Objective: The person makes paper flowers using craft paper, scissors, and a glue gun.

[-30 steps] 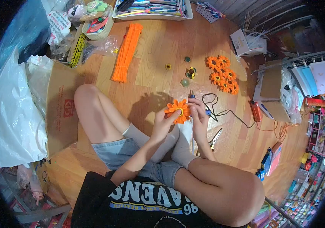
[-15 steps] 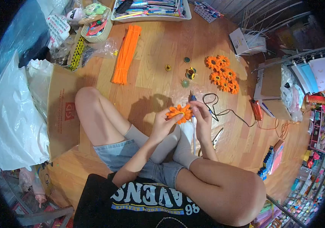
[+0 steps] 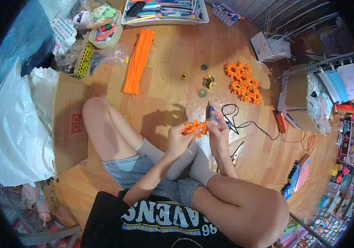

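Observation:
An orange flower [image 3: 194, 127] is held above my crossed feet, pinched in the fingers of my left hand [image 3: 179, 137]. My right hand [image 3: 219, 131] is at the flower's right edge, thumb and fingertips pressed together on a petal there. Just beyond my right hand lies a blue-handled tool [image 3: 212, 112] with a dark tip. Several finished orange flowers [image 3: 244, 81] with dark centres lie in a cluster on the floor. Left of them are a small dark green disc [image 3: 204, 67], a yellow-and-dark piece [image 3: 208, 82], a spiky green piece [image 3: 202, 93] and a small yellow piece [image 3: 183, 76].
A bundle of orange stems [image 3: 138, 62] lies at the upper left, below a white tray of pens [image 3: 166, 22]. Scissors [image 3: 238, 151] rest right of my right hand. A black cable [image 3: 249, 122] runs toward an orange-red object [image 3: 280, 121]. A cardboard box [image 3: 71, 124] stands left.
The flower has turned more edge-on and sits slightly lower. My right hand has come in against its right edge. The whole view has shifted slightly.

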{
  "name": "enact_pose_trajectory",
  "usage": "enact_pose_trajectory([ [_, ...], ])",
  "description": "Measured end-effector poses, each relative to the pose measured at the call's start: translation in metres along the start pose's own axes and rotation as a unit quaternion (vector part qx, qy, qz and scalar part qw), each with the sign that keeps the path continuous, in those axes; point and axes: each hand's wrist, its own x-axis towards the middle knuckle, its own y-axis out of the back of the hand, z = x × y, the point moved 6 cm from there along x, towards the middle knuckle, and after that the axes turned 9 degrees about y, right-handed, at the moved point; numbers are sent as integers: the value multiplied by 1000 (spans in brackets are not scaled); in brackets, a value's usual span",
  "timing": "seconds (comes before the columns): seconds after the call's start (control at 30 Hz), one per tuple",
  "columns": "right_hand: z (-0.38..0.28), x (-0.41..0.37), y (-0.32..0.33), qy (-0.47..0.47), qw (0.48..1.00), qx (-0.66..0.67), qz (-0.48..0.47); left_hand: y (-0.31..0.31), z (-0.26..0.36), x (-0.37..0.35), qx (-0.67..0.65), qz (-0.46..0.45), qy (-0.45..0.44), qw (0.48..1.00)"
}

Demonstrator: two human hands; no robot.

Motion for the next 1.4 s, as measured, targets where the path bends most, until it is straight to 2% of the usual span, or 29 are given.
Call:
enact_pose_trajectory([
  [0.1,7,1,3,-23,999,20,-9,4,2,1,25,-2,2,1000],
  [0.17,9,1,5,-36,999,-15,-3,6,3,5,31,-12,4,999],
  [0.2,6,2,1,-37,999,-16,-2,9,8,7,27,-6,-31,999],
  [0.23,-4,3,-5,-2,998,-60,-9,12,13,7,22,3,-63,998],
  [0.27,-13,4,-10,32,994,-104,-18,17,14,5,19,8,-60,998],
  [0.33,-12,4,-11,23,994,-98,-38,21,22,4,209,-29,-40,977],
  [0.4,-5,5,-15,41,977,-171,-118,22,25,5,242,-24,-64,968],
  [0.47,-5,5,-18,51,973,-188,-126,20,28,8,273,-19,-88,958],
  [0.57,3,4,-20,16,984,-130,-120,23,32,8,309,-5,-81,948],
  [0.63,16,3,-13,-65,994,-11,-87,22,33,8,330,1,-104,938],
  [0.73,27,1,-7,-97,990,64,-81,17,38,11,337,-16,-117,934],
  [0.87,29,0,-2,-110,986,89,-87,13,39,13,363,-23,-128,923],
  [0.93,34,0,-2,-136,983,96,-80,14,39,14,455,-39,-91,885],
  [0.97,36,1,-4,-136,982,98,-82,14,38,14,458,-38,-91,884],
  [1.0,37,2,-6,-124,984,102,-76,22,33,16,302,-12,-54,952],
  [1.03,37,4,-6,-111,986,105,-69,29,25,19,137,13,-16,990],
  [1.07,38,5,-6,-110,986,107,-68,32,19,21,139,11,-17,990],
  [1.13,39,6,-7,-105,989,75,-78,34,6,24,13,-68,26,997],
  [1.2,33,5,-13,-79,994,41,-61,36,9,21,37,-50,6,998],
  [1.27,23,7,-15,-53,998,5,-44,36,13,18,124,-31,34,991],
  [1.33,14,7,-18,-10,995,-49,-81,33,6,17,111,-30,26,993],
  [1.4,18,7,-15,-15,995,-60,-83,31,4,16,99,-27,18,995],
])
